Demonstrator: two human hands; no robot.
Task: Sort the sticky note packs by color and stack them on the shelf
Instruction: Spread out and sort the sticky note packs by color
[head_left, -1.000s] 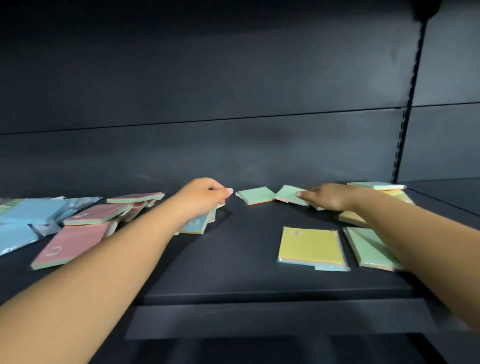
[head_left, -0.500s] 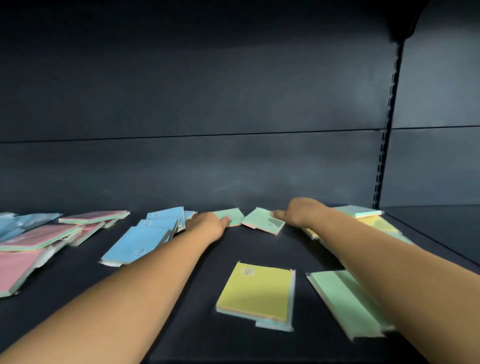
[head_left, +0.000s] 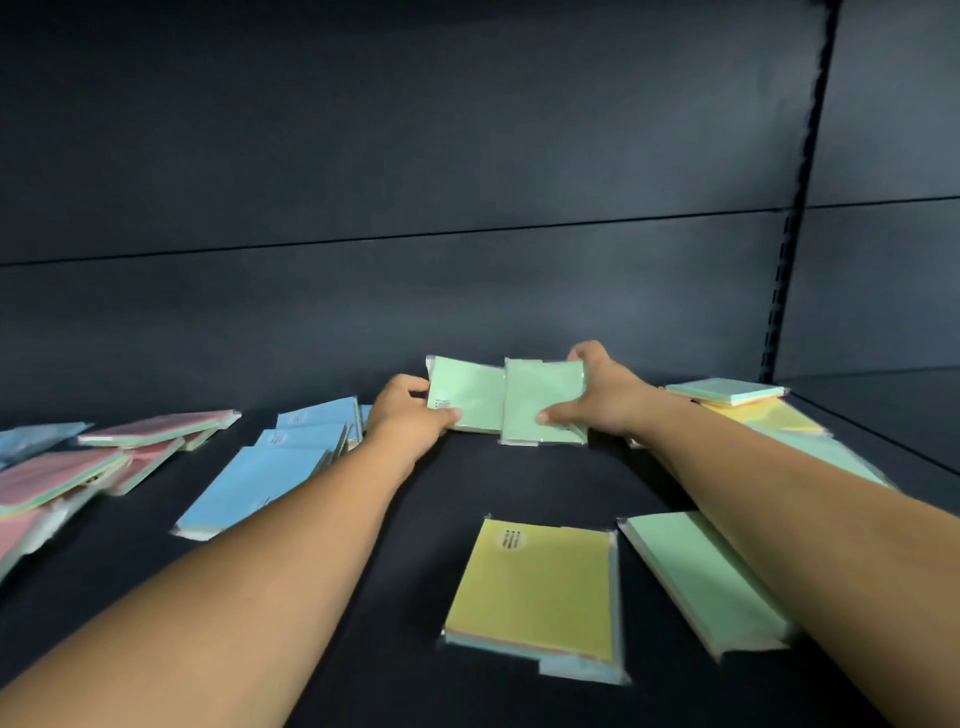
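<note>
At the back of the dark shelf (head_left: 467, 493) my left hand (head_left: 405, 418) grips one green pack (head_left: 467, 392), thumb on its near edge. Beside it my right hand (head_left: 597, 400) grips a second green pack (head_left: 543, 402). Both packs are tilted up off the shelf and their inner edges overlap. A yellow pack (head_left: 535, 587) and another green pack (head_left: 701, 571) lie nearer to me. Blue packs (head_left: 260, 478) lie left of my left arm, pink packs (head_left: 150, 431) further left.
A pile of yellow and green packs (head_left: 753, 410) sits at the back right by the shelf upright (head_left: 789, 291). More blue packs (head_left: 36, 436) lie at the far left. The shelf's back wall stands just behind my hands.
Both hands have taken hold of a green pack each and lifted them off the shelf, bringing them together. The camera has moved closer to the shelf.
</note>
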